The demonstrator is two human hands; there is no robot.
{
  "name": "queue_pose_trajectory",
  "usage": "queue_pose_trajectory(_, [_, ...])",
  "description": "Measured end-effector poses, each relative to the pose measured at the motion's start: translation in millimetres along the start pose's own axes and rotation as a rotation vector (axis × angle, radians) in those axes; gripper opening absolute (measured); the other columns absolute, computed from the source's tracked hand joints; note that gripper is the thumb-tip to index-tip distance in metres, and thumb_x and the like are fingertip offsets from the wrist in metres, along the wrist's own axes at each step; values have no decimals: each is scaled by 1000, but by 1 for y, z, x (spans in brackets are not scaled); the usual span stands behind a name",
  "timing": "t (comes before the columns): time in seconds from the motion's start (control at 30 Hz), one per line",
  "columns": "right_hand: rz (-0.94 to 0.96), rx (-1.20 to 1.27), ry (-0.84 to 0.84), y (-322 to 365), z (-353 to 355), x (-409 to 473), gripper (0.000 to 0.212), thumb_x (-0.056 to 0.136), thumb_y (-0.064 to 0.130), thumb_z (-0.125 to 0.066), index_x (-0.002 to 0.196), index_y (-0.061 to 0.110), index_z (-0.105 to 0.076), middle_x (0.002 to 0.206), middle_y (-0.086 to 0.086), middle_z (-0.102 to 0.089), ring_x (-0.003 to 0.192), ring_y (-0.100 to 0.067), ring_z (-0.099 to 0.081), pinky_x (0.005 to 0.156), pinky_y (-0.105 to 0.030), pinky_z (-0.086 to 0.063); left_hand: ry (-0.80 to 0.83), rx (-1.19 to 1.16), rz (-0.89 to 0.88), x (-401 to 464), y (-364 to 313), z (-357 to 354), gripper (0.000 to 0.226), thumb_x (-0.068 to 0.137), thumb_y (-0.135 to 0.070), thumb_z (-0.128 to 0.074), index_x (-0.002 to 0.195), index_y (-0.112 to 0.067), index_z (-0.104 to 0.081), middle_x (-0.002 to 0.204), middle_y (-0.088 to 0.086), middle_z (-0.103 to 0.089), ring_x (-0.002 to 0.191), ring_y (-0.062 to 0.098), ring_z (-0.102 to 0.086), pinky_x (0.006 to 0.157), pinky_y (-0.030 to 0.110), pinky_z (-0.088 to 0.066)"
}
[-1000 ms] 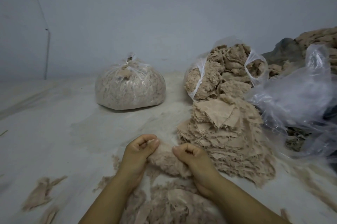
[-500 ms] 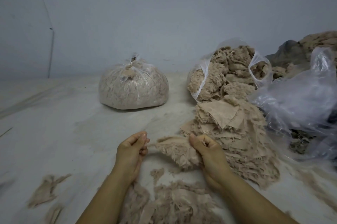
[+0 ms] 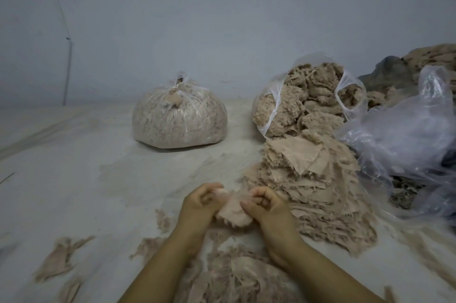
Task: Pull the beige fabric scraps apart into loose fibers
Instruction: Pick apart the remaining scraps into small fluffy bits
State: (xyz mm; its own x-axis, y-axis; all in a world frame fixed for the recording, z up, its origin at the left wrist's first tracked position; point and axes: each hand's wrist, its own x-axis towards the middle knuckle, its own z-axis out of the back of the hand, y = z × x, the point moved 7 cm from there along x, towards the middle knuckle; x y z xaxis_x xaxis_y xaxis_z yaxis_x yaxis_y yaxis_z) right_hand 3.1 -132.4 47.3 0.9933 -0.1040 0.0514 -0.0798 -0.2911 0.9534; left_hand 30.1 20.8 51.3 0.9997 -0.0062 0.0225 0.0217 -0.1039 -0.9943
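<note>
Fig.: L hand & R hand pinch opposite edges of one scrap stretched left-right between them; both equally near.

Tied bag left of scrap pile

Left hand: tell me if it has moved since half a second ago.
Yes. The left hand has closed in rightward toward the tall stack of beige fabric scraps, meeting the right hand.
</note>
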Motion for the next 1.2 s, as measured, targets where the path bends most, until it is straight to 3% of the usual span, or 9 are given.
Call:
queue_pose_trajectory(0.13, [-73, 43, 21, -6, 3, 2, 20, 82, -3, -67, 98, 6, -58, 74, -7, -65, 66, -18, -63, 60, -28, -54, -142, -289, 26, 7, -5, 24, 14, 95, -3, -48, 87, 0, -60, 74, 9, -62, 64, 17, -61, 57, 28, -56])
queue_pose_trajectory(0.33, [-275, 156, 245, -14, -23, -5, 33, 82, 34, -65, 90, 4, -75, 91, -17, -73, 80, -25, -70, 66, -34, -56, 159, -301, 32, -4, -11, -8, 12, 92, -1, -49, 88, -5, -60, 69, 5, -63, 59, 13, -60, 54, 23, -54])
queue_pose_trajectory(0.53, [-53, 81, -133, -1, 8, 7, 13, 90, 15, -61, 79, 8, -59, 71, -10, -59, 59, -18, -55, 56, -28, -44, -52, -271, -4, 2, -11, 11, 19, 94, -4, -47, 90, 2, -64, 58, 4, -56, 54, 13, -49, 60, 29, -43])
queue_pose_trajectory(0.67, [-110, 46, 44, -6, -6, 2, 21, 82, 24, -71, 97, 10, -67, 89, -9, -72, 76, -21, -68, 62, -31, -54, 5, -250, 11, 1, -10, 7, 21, 93, -6, -49, 88, 4, -66, 63, 12, -53, 58, 18, -50, 56, 27, -47])
queue_pose_trajectory(0.73, [-111, 50, 138, -4, -14, -2, 14, 80, 10, -72, 92, 16, -75, 95, -10, -74, 77, -20, -70, 62, -28, -55, -8, -226, 19, 2, -8, 9, 19, 91, -8, -53, 90, 4, -68, 65, 13, -54, 59, 21, -49, 55, 28, -46])
queue_pose_trajectory(0.9, [120, -84, 16, 25, -5, 3, 29, 89, 2, -62, 88, 27, -77, 96, 15, -74, 97, 1, -66, 83, -15, -52, -171, -224, 38, 8, 0, 25, 23, 91, -9, -56, 71, -1, -60, 49, 0, -46, 35, 6, -34, 34, 15, -29])
queue_pose_trajectory(1.03, [169, 60, -14, 34, 0, 5, 29, 92, 1, -55, 108, 21, -70, 98, 18, -73, 96, 2, -66, 72, -12, -52, -344, -371, 60, 12, 5, 46, 26, 99, -17, -46, 81, -1, -58, 59, 3, -42, 33, 2, -34, 33, 14, -27])
queue_pose_trajectory(1.1, [115, 138, 76, 31, -6, 4, 31, 93, 3, -53, 116, 20, -65, 104, 12, -73, 95, -6, -68, 73, -18, -55, -188, -366, 124, 11, 5, 29, 36, 99, -34, -42, 94, -2, -59, 71, 8, -57, 40, 6, -44, 38, 18, -36])
queue_pose_trajectory(1.2, [-3, 164, 234, 18, -25, -1, 33, 91, 5, -54, 120, 18, -63, 113, -3, -71, 97, -16, -68, 80, -27, -57, 293, -277, 307, -6, 12, -23, 60, 89, -61, -40, 107, -10, -65, 98, 16, -67, 66, 22, -56, 54, 30, -46])
